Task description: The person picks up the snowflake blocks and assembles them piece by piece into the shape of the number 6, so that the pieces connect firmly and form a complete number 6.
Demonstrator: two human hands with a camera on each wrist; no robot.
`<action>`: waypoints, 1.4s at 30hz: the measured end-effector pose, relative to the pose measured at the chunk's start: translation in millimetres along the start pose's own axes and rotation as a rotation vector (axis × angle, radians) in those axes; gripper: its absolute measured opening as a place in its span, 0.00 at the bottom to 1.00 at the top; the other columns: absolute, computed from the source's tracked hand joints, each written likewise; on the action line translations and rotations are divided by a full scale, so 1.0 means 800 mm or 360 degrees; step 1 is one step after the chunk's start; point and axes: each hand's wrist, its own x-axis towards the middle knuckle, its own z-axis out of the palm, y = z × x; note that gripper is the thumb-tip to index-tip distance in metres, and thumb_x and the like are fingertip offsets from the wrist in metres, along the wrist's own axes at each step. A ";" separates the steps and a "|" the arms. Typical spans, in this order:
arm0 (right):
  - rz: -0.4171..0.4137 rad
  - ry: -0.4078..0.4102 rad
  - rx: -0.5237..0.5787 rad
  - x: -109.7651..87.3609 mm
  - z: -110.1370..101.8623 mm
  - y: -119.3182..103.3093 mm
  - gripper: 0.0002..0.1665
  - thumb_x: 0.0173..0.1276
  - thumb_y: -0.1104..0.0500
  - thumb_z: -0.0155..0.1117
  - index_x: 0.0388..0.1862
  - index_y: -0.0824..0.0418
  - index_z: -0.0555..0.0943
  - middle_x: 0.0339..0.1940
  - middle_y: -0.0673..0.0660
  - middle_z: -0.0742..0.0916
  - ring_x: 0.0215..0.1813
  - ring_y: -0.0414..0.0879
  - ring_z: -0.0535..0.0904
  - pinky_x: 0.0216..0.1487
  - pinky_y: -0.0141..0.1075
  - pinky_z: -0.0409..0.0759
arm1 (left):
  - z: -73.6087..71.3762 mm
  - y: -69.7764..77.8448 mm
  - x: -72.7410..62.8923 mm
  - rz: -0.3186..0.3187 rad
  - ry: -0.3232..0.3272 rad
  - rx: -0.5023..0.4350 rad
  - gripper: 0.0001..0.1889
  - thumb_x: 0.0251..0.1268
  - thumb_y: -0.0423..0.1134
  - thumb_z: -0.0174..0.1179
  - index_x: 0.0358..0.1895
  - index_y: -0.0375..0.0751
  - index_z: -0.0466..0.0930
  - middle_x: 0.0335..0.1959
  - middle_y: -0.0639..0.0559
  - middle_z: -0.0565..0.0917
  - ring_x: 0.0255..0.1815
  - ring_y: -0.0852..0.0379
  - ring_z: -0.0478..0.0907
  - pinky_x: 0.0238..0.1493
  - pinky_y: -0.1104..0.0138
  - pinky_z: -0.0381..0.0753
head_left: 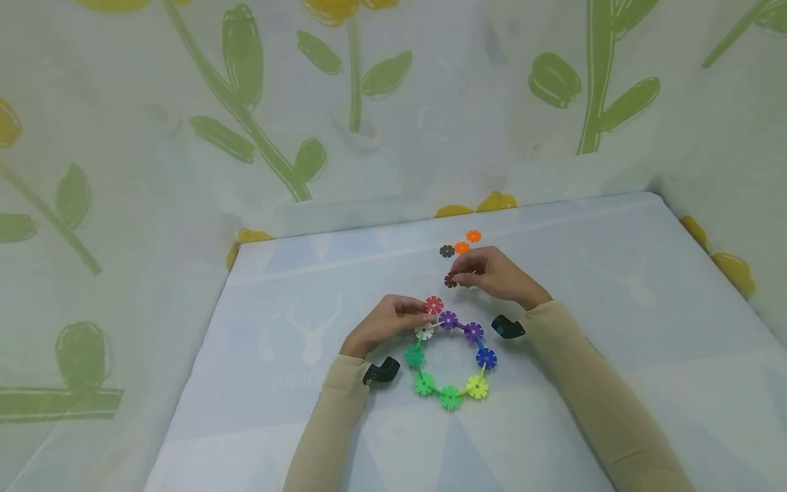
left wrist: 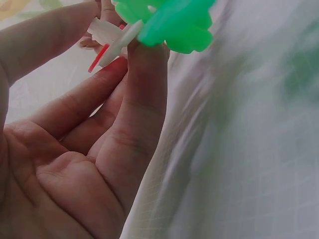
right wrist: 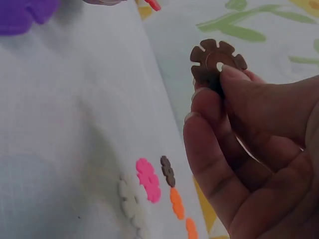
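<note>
A ring of slotted plastic discs, snowflake-style building pieces in green, yellow, blue and purple, lies before me. My left hand pinches its upper left part between thumb and fingers. White discs show there in the left wrist view, with a red disc beside them, partly hidden by fingers. My right hand is up beyond the ring, pinching a brown disc near its edge between thumb and fingertips. The brown disc is apart from the ring.
Past my right hand lie loose discs: a dark brown one, two orange ones, a pink one and white ones. A pale cloth covers the table, and a flower-print curtain hangs behind its far edge.
</note>
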 end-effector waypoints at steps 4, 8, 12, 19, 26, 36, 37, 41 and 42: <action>-0.0071 -0.0044 0.0002 0.003 0.008 0.001 0.07 0.71 0.69 0.67 0.45 0.64 0.87 0.44 0.62 0.91 0.47 0.55 0.88 0.49 0.31 0.86 | 0.000 0.000 -0.001 0.0013 -0.0013 -0.0009 0.20 0.70 0.45 0.68 0.59 0.36 0.85 0.50 0.45 0.91 0.45 0.61 0.87 0.50 0.67 0.86; -0.0155 -0.0104 0.0023 0.007 0.014 0.002 0.07 0.71 0.70 0.66 0.45 0.65 0.87 0.45 0.63 0.91 0.47 0.50 0.89 0.51 0.31 0.86 | -0.002 -0.001 -0.001 0.0017 -0.0013 -0.0008 0.21 0.69 0.45 0.68 0.59 0.36 0.85 0.50 0.44 0.91 0.45 0.61 0.87 0.50 0.67 0.86; -0.0151 -0.0157 0.0053 0.008 0.018 0.001 0.07 0.72 0.70 0.65 0.46 0.65 0.86 0.46 0.63 0.91 0.48 0.48 0.89 0.53 0.31 0.86 | -0.003 -0.004 0.001 0.0009 -0.0020 -0.0014 0.21 0.69 0.45 0.69 0.60 0.37 0.84 0.51 0.44 0.91 0.46 0.62 0.87 0.50 0.67 0.86; -0.0107 -0.0232 0.0070 0.005 0.019 0.002 0.08 0.74 0.69 0.64 0.48 0.65 0.86 0.47 0.63 0.91 0.51 0.54 0.88 0.54 0.32 0.86 | -0.002 -0.005 0.002 0.0024 -0.0034 -0.0022 0.20 0.70 0.45 0.68 0.58 0.37 0.85 0.49 0.45 0.91 0.45 0.62 0.87 0.49 0.67 0.86; -0.0067 -0.0287 0.0106 0.004 0.015 0.004 0.10 0.75 0.70 0.60 0.49 0.65 0.85 0.49 0.64 0.89 0.50 0.62 0.86 0.54 0.36 0.87 | 0.000 -0.001 0.001 0.0030 -0.0039 -0.0020 0.21 0.71 0.44 0.67 0.59 0.35 0.84 0.51 0.44 0.91 0.45 0.62 0.87 0.50 0.66 0.86; -0.0123 -0.0313 0.0164 0.006 0.021 0.007 0.12 0.75 0.70 0.62 0.53 0.73 0.84 0.50 0.67 0.89 0.51 0.64 0.87 0.56 0.41 0.88 | -0.001 -0.002 0.002 0.0041 -0.0042 0.0012 0.21 0.70 0.45 0.67 0.60 0.36 0.84 0.52 0.43 0.90 0.46 0.59 0.88 0.51 0.65 0.86; -0.0134 -0.0313 0.0157 0.006 0.022 0.007 0.12 0.75 0.69 0.62 0.53 0.72 0.84 0.49 0.66 0.90 0.50 0.63 0.88 0.55 0.40 0.88 | -0.001 -0.003 0.002 0.0043 -0.0042 0.0006 0.21 0.70 0.45 0.67 0.60 0.36 0.84 0.52 0.43 0.90 0.46 0.59 0.88 0.51 0.65 0.86; -0.0234 -0.0300 0.0108 0.007 0.024 0.010 0.10 0.73 0.68 0.65 0.50 0.68 0.87 0.48 0.63 0.89 0.48 0.56 0.87 0.54 0.35 0.87 | -0.002 -0.005 0.003 0.0059 -0.0043 -0.0019 0.20 0.71 0.44 0.67 0.59 0.36 0.85 0.51 0.43 0.90 0.46 0.60 0.88 0.50 0.65 0.86; -0.0259 -0.0300 0.0100 0.008 0.023 0.011 0.09 0.73 0.68 0.65 0.49 0.67 0.88 0.48 0.63 0.89 0.48 0.54 0.87 0.53 0.34 0.87 | -0.002 -0.005 0.003 0.0065 -0.0045 -0.0021 0.20 0.71 0.44 0.67 0.59 0.35 0.85 0.51 0.43 0.90 0.46 0.60 0.88 0.49 0.66 0.86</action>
